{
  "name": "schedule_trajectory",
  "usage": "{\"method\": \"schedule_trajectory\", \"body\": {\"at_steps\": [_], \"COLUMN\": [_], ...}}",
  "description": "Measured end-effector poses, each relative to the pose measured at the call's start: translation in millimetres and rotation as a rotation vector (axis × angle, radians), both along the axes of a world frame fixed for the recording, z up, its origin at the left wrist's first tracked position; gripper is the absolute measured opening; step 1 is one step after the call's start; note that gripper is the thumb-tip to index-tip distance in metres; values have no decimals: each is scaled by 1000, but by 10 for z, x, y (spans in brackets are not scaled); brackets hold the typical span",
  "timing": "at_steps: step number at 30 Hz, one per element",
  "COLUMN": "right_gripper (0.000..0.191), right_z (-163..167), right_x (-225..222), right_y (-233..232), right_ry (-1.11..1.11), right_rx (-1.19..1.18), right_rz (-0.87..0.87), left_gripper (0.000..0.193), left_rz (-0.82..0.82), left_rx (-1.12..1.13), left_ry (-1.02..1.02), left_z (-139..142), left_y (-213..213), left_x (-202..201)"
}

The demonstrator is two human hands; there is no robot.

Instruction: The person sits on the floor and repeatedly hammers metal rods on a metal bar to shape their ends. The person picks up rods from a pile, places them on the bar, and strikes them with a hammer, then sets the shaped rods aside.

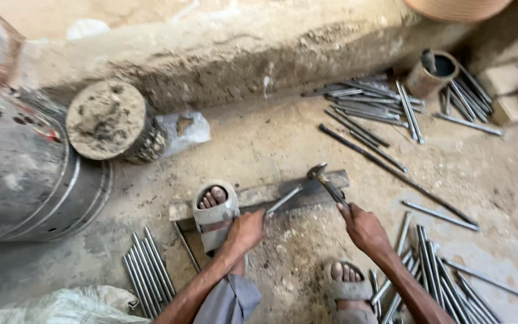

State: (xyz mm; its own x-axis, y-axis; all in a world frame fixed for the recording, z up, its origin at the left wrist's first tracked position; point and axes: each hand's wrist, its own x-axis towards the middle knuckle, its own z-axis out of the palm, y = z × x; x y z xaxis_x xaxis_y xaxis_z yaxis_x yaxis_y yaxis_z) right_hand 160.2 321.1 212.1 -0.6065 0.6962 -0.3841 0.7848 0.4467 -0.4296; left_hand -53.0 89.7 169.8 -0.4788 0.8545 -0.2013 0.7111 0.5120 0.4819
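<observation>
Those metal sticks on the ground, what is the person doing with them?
The person squats on a dusty floor. The left hand holds one metal rod flat on a long steel bar, with a sandalled foot pressing on that bar. The right hand has a hammer, its head just above the rod's far end. More rods lie in piles beside both legs and farther back by a rusty can.

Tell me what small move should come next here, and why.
Probably bring the hammer down onto the rod. The left hand holds the rod slanted across the flat metal bar, pinned by a sandalled foot, and the right hand has the hammer head raised just above the rod's far end.
</observation>
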Motion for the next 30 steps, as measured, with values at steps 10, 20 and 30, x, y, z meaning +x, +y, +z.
{"method": "schedule_trajectory", "body": {"at_steps": [10, 20, 30], "right_gripper": [52, 51, 62], "right_z": [114, -304, -309], "right_x": [240, 438, 353], "right_y": [-392, -211, -411], "right_ry": [399, 108, 132], "right_rx": [-136, -5, -19], "right_rz": [-320, -103, -203], "left_gripper": [31, 20, 38], "left_rz": [64, 11, -162], "left_rx": [-144, -108, 438], "left_ry": [-124, -110, -125], "left_z": [-184, -434, -195], "left_y": [-40, -26, -339], "left_x": [27, -27, 19]}}
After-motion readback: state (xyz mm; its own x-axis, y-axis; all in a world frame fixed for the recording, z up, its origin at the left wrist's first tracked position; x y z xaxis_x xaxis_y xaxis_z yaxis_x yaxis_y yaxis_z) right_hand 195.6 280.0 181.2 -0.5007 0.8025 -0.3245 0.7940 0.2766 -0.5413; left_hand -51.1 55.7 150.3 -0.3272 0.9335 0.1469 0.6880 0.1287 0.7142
